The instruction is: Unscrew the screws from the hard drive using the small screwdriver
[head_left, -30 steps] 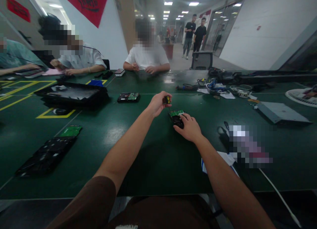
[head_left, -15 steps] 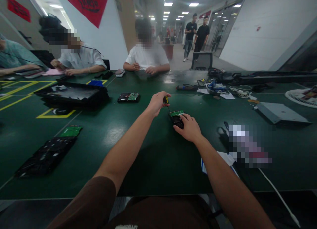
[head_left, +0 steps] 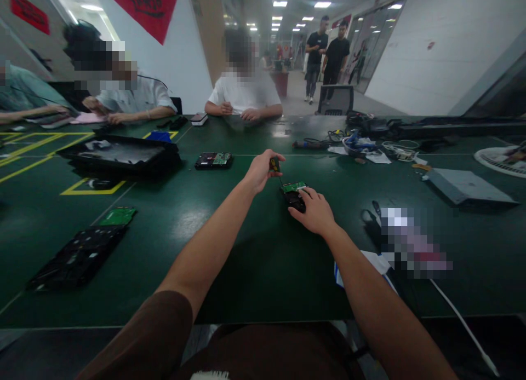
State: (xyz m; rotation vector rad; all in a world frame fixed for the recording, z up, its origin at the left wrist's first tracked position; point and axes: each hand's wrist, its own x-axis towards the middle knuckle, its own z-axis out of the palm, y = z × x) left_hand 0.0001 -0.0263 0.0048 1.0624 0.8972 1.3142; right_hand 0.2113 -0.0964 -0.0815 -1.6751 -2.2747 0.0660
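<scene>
My left hand [head_left: 262, 171] is closed around the yellow-and-black handle of a screwdriver [head_left: 275, 164]. Its thin shaft points down at the far left corner of a hard drive [head_left: 290, 190], which has a green circuit board and a black body. Whether the tip sits in a screw is too small to tell. On the right side of that drive lies my right hand [head_left: 313, 209], its fingers and thumb gripping the edge and covering part of it. The drive rests flat on the dark green table [head_left: 230, 243].
Another hard drive [head_left: 213, 160] lies farther left. Black drives with a green board [head_left: 82, 248] lie near left, below a black tray [head_left: 123, 153]. To the right are a metal box [head_left: 468, 185], a cable bundle [head_left: 361, 145] and a white cable [head_left: 464, 325]. People sit opposite [head_left: 242, 98].
The screwdriver handle has turned slightly in my left hand. My right hand and the hard drive stay in place.
</scene>
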